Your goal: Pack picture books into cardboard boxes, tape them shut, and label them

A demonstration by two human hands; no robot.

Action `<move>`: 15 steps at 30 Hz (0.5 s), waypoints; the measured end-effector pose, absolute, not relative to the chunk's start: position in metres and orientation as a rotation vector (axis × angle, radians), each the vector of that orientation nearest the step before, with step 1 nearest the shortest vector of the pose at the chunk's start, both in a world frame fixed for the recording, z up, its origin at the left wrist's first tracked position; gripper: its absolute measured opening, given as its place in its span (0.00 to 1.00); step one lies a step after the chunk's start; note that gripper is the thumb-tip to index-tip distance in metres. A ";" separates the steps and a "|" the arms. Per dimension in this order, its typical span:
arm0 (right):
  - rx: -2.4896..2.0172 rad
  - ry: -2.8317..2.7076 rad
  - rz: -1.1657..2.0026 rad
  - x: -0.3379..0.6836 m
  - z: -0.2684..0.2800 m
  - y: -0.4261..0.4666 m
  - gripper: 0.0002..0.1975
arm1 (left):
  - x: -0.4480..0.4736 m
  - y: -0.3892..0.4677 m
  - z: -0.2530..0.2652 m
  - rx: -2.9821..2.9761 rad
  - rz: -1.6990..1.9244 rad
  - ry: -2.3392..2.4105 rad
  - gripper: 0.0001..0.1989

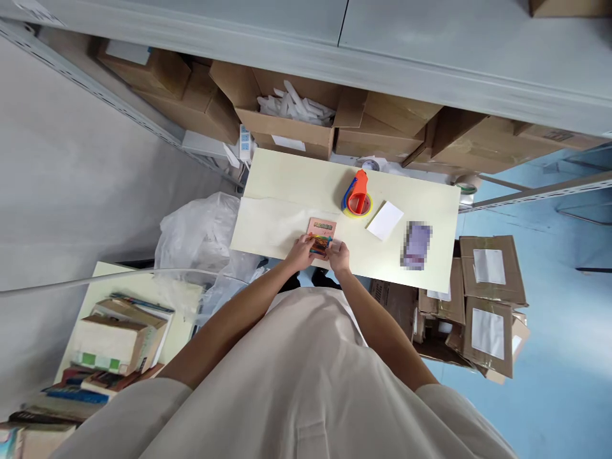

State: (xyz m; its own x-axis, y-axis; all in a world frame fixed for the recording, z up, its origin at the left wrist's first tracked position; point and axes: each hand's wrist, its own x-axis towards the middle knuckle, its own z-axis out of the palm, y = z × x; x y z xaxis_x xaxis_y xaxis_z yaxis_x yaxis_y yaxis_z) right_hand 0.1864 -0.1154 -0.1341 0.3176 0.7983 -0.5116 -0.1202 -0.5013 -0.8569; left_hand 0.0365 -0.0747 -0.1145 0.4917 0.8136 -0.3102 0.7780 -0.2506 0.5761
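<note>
Between my hands, at the near edge of the cream table (287, 169), is a small book (322, 227) with a pink and dark picture cover. My left hand (301, 251) grips its left side, and my right hand (339, 256) grips its right side near the lower corner. The fingers of both hands are closed on the edges. Beyond the book stands an orange tape dispenser (362, 185) with a roll of tape. To its right lie a white stack of paper or cards (385, 220) and a blurred purple object (417, 245).
Cardboard boxes (291, 134) line the shelf behind the table, one filled with white strips (296, 105). Clear plastic bags (191, 236) hang at the left, above a side table with books (115, 338). Labelled cartons (488, 271) are stacked on the right. A power strip (245, 142) sits behind the table's left corner.
</note>
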 end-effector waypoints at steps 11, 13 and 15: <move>-1.861 -0.755 1.219 0.226 -0.079 -0.143 0.18 | 0.102 -0.094 -0.090 1.483 0.407 1.050 0.22; -1.823 -0.814 1.294 0.217 -0.074 -0.139 0.21 | 0.095 -0.093 -0.088 1.314 0.455 1.031 0.27; -1.742 -0.853 1.386 0.206 -0.070 -0.134 0.24 | 0.082 -0.092 -0.087 1.135 0.488 1.062 0.31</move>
State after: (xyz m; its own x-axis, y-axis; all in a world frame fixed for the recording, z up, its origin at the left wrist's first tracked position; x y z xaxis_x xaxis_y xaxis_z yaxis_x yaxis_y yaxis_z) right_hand 0.2060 -0.1343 -0.0703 0.1952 0.8509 -0.4877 0.0518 -0.5056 -0.8612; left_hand 0.0816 -0.0918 -0.0875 0.4551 0.7796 -0.4304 0.1817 0.3918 0.9019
